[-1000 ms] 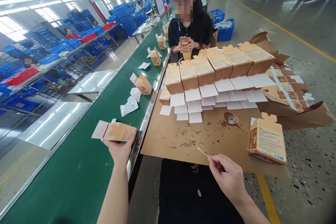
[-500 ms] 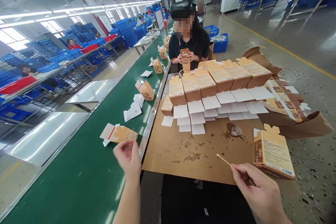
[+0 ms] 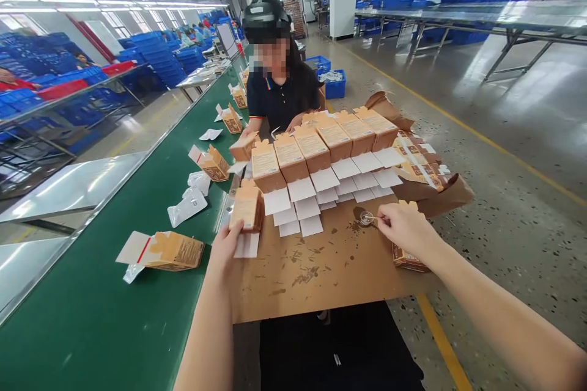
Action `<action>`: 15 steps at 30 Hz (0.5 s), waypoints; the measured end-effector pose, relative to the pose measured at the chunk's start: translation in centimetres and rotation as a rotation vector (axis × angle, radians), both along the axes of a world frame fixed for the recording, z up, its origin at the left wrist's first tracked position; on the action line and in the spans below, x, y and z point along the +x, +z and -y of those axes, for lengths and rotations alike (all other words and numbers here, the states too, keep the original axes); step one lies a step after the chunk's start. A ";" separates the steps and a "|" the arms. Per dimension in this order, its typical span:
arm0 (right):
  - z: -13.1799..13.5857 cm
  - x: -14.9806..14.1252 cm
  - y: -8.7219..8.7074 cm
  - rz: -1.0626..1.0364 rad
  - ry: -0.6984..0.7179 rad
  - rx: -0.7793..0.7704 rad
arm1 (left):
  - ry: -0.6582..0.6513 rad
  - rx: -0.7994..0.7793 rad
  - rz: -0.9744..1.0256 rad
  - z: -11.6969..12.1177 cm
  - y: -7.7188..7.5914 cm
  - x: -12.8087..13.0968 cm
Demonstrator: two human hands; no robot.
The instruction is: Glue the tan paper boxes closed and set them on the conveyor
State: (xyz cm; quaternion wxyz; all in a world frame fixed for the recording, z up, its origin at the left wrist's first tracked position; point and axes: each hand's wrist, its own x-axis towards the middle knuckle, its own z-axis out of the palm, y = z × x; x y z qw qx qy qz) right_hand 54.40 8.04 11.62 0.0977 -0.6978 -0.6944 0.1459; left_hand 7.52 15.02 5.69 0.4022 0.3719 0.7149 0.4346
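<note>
At the near left corner of the stacked boxes, my left hand (image 3: 224,250) grips a tan and brown carton (image 3: 246,208), thumb on its printed face. A white flap (image 3: 247,245) hangs from its near end. Out to the right, my right hand (image 3: 403,225) pinches a cotton swab (image 3: 375,217). The swab's tip is at a small clear round dish (image 3: 366,219) on the stained brown cardboard (image 3: 284,296); whether it touches liquid I cannot tell. Partly hidden behind my right hand and wrist stands another carton (image 3: 407,260).
Rows of cartons (image 3: 298,153) with white flaps toward me fill the far half of the cardboard. A green conveyor belt (image 3: 114,311) on the left carries open cartons (image 3: 177,250) and white pouches (image 3: 187,206). Across from me sits a person (image 3: 279,88) in a cap, handling a carton.
My left hand has moved from beside the belt onto the carton and grips it. My right hand has carried the swab forward to the dish. The view has swung right.
</note>
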 end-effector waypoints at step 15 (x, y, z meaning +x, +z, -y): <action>6.7 -5.5 -4.4 -0.422 0.169 0.315 | 0.011 0.117 0.422 12.2 -3.4 2.8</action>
